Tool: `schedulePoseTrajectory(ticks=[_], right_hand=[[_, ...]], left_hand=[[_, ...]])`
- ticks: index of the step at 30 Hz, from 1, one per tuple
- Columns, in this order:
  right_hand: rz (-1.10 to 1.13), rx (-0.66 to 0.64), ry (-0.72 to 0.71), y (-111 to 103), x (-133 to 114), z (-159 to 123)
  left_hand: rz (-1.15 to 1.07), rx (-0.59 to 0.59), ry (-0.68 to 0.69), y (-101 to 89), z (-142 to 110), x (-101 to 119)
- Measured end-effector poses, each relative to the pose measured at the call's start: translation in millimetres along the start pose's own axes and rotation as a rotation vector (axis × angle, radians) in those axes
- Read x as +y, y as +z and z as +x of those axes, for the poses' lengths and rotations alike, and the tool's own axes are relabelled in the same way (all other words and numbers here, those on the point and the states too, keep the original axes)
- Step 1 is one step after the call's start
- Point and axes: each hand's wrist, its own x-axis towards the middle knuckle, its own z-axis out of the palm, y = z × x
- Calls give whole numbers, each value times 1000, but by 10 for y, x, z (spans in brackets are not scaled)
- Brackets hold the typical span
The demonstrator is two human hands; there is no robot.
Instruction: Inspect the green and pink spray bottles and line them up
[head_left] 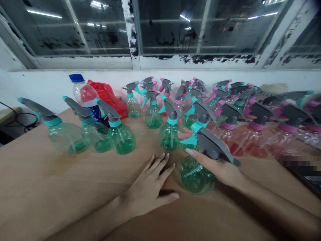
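My left hand point(150, 185) lies flat on the wooden table point(50, 187) with its fingers spread, empty, just left of a green spray bottle point(194, 175). My right hand point(218, 165) wraps around the neck of that bottle under its grey trigger head point(213, 144); the bottle stands on the table. A turquoise trigger point(188, 140) points left from the head. A fingertip shows behind the head near another green spray bottle point(169, 132).
Three green spray bottles point(120, 135) stand at the left. Several green and pink spray bottles point(230, 124) crowd the back and right. A water bottle with a blue cap point(84, 95) and a red plastic bag point(107, 97) sit by the white wall. Windows above.
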Motion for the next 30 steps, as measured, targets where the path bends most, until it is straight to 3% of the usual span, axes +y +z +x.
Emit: schedulePoseTrajectory(ticks=[19, 25, 30], right_hand=[[14, -51, 17, -29, -7, 18], [-32, 8, 32, -44, 70, -31], [21, -47, 47, -45, 27, -26]], left_hand=[[-17, 1, 0, 4, -7, -5], [-16, 2, 7, 18, -4, -16], [0, 2, 6, 16, -3, -11]])
